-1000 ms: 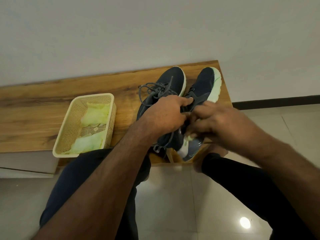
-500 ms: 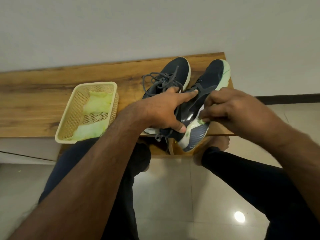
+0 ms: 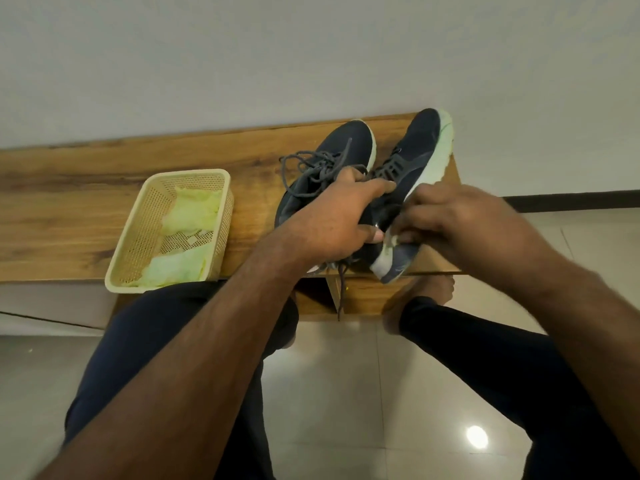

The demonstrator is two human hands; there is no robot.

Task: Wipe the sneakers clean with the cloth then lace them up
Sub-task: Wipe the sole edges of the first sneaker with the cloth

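Note:
Two dark navy sneakers with pale green soles lie on the wooden bench (image 3: 104, 206). The left sneaker (image 3: 343, 147) stands flat with loose grey laces (image 3: 311, 168) piled on it. The right sneaker (image 3: 419, 150) is tipped onto its side, sole facing right. My left hand (image 3: 329, 223) grips its middle, index finger stretched along the upper and thumb below. My right hand (image 3: 460, 220) has its fingers curled against the sole near the heel, pinching a small pale cloth (image 3: 392, 241), which is mostly hidden.
A cream plastic basket (image 3: 138, 237) holding pale green cloths (image 3: 194, 209) sits on the bench's front edge, left of the sneakers. The white wall runs close behind the bench. My knees are just below it over a glossy tiled floor (image 3: 346, 393).
The right sneaker has been tipped onto its side, sole outward. My right hand has moved from the shoe's top to the sole edge near the heel. My left hand keeps its grip.

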